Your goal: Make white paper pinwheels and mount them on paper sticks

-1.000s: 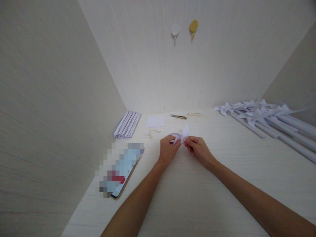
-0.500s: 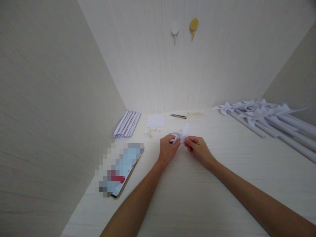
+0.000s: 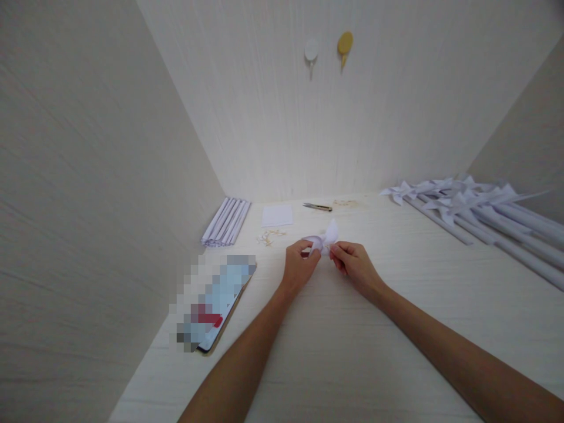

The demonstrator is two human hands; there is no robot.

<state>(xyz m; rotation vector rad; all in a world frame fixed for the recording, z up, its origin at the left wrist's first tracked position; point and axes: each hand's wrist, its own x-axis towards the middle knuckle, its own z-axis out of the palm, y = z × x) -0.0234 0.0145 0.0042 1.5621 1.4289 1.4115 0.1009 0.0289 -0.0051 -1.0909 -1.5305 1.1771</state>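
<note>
Pale wood-grained surface [image 3: 352, 364]; over it, bare left hand [image 3: 299, 265] and bare right hand [image 3: 356, 265], each grip closed on a curled white paper shape [image 3: 330, 232] between them. Probably light, springy and easily creased, it is best pinched where its curls gather.

Both hands [image 3: 301, 263] — on folded paper [image 3: 330, 231]

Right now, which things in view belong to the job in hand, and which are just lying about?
Likely part of the job:
folded white paper, between left hand and right hand
paper square
bundle of rolled paper
small pale pieces
snips
paper pinwheels

Likely just there:
phone
white hook and yellow hook, on the wall
</note>
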